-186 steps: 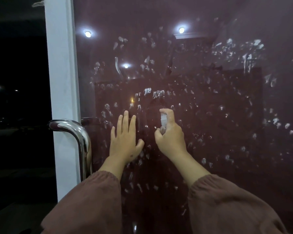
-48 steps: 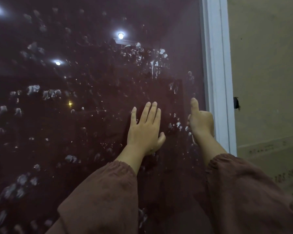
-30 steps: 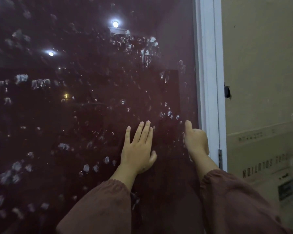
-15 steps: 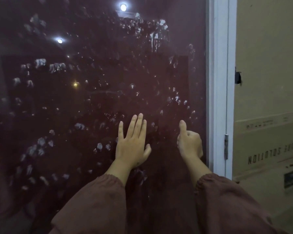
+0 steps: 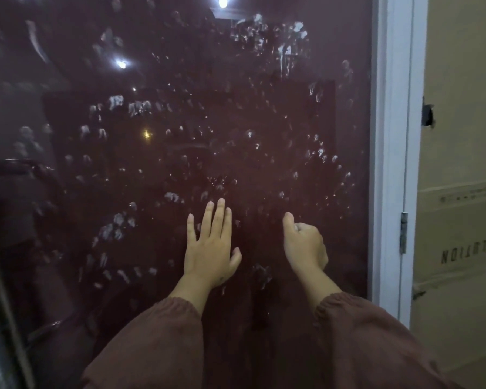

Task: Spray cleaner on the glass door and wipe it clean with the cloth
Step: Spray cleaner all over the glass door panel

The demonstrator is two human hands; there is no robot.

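While the glass door [image 5: 180, 164] stands upright directly ahead of both hands, its tall pane running top to bottom of the view, the droplets and smears of cleaner [image 5: 264, 35] lie mostly above and to the left of them, with a thinner scatter toward the white frame [image 5: 390, 164] on the right. The left hand [image 5: 211, 248] lies flat on the glass, fingers straight and close together, thumb out to the side, holding nothing. The right hand [image 5: 306, 245] is just beside it, nearer the frame, fingers curled into a fist with the forefinger raised. A small pale bit shows at the knuckles, probably the spray bottle, but I cannot tell for certain what it grips. The two hands are apart, at about the same height, low on the pane.

No cloth is in view. Judging from the wet marks, the spraying looks well along and the wiping not yet begun. The next move likely calls for reaching up and leftward across the pane, where the marks are thickest; the left hand is nearer that area.

A cardboard box [image 5: 460, 248] with printed letters stands past the frame.
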